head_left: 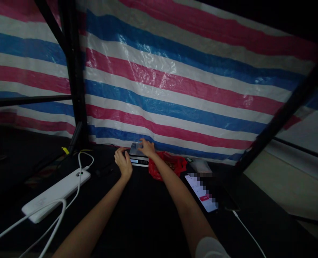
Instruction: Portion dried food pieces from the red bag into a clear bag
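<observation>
A small digital scale [139, 163] with a lit display stands on the black table by the striped sheet. At its left edge is my left hand [123, 164], fingers bent and apart, with nothing visible in it. My right hand [147, 148] reaches over the dark weighing plate [134, 150], its fingers bent together. Something pale and see-through shows by those fingertips, too small and dim to name. Beside the scale, partly behind my right forearm, lies an open red plastic bag [179, 164] with small brownish items inside.
A white power bank [57, 193] with looping white cables lies left. Right of the red bag are clear plastic bags [201, 166], a phone with a lit screen [200, 191] and a dark phone [227, 199] on a cable. Black metal posts [74, 79] frame the striped sheet [161, 79].
</observation>
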### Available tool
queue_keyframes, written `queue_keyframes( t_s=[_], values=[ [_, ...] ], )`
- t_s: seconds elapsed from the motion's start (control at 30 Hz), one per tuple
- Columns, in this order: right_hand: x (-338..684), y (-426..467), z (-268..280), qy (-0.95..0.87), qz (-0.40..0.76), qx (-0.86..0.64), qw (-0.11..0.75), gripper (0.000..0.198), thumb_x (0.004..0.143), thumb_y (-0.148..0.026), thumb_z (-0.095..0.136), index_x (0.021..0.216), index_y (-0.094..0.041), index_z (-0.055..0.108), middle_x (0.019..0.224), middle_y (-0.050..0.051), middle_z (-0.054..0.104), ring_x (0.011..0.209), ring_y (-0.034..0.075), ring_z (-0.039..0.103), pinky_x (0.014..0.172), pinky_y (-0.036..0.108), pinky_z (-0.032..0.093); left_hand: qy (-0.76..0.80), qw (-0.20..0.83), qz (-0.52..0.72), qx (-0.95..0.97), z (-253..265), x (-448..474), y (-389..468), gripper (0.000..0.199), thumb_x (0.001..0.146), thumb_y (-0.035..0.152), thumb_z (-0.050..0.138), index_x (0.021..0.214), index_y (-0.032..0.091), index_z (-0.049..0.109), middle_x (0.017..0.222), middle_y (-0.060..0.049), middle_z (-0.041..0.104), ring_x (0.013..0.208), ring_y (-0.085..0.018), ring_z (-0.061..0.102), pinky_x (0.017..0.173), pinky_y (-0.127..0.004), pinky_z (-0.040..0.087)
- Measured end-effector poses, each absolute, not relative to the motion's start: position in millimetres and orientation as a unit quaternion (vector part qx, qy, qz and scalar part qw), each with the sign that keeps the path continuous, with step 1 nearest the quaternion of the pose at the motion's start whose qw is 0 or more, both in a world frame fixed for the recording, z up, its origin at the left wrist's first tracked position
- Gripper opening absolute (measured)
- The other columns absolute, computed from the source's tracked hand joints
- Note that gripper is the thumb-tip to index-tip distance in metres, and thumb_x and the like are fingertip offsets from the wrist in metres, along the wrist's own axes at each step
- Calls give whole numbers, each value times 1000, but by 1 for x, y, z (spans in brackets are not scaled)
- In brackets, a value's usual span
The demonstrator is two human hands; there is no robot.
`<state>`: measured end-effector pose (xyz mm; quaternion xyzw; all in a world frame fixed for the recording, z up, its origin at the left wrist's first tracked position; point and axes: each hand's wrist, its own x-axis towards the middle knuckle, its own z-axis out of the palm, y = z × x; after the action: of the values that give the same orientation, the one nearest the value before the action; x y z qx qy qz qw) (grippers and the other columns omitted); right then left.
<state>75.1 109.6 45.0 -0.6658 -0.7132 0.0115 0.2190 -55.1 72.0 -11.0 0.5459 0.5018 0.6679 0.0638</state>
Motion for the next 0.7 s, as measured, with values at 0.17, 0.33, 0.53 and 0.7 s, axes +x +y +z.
queue_keyframes(
  t_s=[0.17, 0.33, 0.53, 0.7],
  values=[
    [80, 108, 30, -702, 0, -685, 194, 44, 74, -31, 57, 114, -26, 41, 106, 0, 60, 103, 20, 49, 83, 37, 28, 452, 74, 655, 602, -13, -51, 74, 20, 85, 24, 32, 91, 16, 49, 95, -9, 52, 92, -22, 46, 84, -36, 35],
    [85, 94, 40, -727, -28, -672, 135, 53, 76, -37, 52, 124, -24, 34, 118, 7, 53, 109, 24, 44, 88, 43, 25, 440, 80, 651, 613, -16, -49, 79, 20, 84, 23, 32, 89, 16, 50, 93, -9, 52, 91, -22, 47, 83, -37, 36],
    [171, 21, 88, -685, -190, -673, 205, 42, 83, -18, 39, 125, -23, 37, 126, 6, 47, 112, 18, 42, 91, 34, 29, 432, 87, 646, 623, -15, -51, 76, 19, 84, 22, 31, 86, 17, 49, 89, -8, 52, 89, -21, 47, 81, -36, 37],
    [305, -74, 79, -532, -141, -835, -26, 41, 74, -18, 54, 115, -24, 52, 114, 8, 56, 103, 23, 51, 83, 34, 38, 418, 97, 631, 647, -16, -46, 76, 19, 84, 22, 31, 83, 17, 50, 87, -7, 53, 87, -21, 48, 79, -35, 37]
  ],
)
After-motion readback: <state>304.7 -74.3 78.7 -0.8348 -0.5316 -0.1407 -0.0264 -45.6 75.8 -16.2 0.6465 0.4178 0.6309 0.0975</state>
